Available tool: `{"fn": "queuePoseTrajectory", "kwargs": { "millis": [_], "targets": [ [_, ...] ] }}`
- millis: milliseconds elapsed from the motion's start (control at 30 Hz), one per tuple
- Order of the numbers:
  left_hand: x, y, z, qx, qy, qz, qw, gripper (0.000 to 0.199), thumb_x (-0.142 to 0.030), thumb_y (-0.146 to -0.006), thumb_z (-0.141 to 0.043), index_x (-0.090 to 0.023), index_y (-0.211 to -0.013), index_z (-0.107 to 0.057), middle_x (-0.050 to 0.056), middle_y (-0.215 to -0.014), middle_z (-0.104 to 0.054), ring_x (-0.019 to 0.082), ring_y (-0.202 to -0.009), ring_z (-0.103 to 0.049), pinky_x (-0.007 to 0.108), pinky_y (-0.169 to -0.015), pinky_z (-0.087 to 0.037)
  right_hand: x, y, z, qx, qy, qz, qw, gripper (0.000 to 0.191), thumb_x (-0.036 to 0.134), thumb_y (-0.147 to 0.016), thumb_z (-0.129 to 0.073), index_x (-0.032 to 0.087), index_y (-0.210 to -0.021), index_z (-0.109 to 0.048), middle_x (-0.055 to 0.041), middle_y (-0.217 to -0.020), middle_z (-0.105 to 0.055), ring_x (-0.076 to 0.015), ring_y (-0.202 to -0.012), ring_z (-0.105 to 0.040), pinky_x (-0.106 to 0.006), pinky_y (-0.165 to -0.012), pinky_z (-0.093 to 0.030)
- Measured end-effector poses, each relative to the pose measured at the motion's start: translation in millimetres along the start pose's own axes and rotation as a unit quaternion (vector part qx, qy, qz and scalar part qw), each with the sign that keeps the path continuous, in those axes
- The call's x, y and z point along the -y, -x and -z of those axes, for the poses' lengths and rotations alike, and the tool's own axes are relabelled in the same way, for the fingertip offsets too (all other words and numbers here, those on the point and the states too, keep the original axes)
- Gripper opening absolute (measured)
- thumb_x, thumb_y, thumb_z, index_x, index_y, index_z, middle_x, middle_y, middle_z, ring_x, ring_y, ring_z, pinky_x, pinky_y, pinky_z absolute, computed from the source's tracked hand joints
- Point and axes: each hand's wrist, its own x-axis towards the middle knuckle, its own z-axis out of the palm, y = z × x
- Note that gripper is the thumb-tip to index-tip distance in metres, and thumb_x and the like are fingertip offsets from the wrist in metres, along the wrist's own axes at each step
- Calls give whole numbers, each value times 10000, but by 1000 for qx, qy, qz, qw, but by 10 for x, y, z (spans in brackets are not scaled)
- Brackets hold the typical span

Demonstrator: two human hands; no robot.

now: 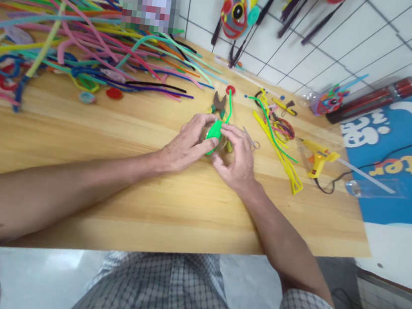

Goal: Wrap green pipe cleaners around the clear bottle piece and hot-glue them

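A round clear object wrapped with a bright green band (214, 134) is held between my two hands above the wooden table (129, 200). My left hand (191, 144) grips it from the left, its thumb pressed across the green band. From the right, my right hand (236, 156) touches it with curled fingers. A green stem (229, 108) rises from beside the band towards a red disc (230, 90). Just behind my hands lie pliers (218, 103) with spread jaws. Small scissors (254, 144) lie right of my right hand, partly hidden.
Many coloured fuzzy stems (102, 46) are heaped at the back left. Yellow stems (284, 159) and a yellow glue gun (318, 157) with a black cord lie on the right. Decorated masks (239, 12) hang on the tiled wall.
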Motion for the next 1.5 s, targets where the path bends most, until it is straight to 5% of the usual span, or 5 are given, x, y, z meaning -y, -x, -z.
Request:
{"fn": "queuePoseTrajectory", "kwargs": {
  "millis": [967,1500],
  "targets": [
    [2,6,19,13,25,6,1000,477,-427,-1029,-453,-223,-1460,-443,132,-1487,-556,279,-1410,-528,494,-1232,-416,-43,10,-31,4,-20,-26,999,656,220,-873,-667,258,-1496,-467,-152,-1465,-623,-351,-1371,-595,-609,-1124,-525],
    [81,2,-2,15,-17,-27,999,700,-346,-867,-641,-222,-1507,-386,160,-1531,-510,328,-1452,-495,544,-1251,-394,-42,-6,-30,-10,-16,-15,1000,594,224,-911,-668,253,-1472,-478,-160,-1427,-640,-341,-1353,-614,-596,-1100,-554]
  ]
}}
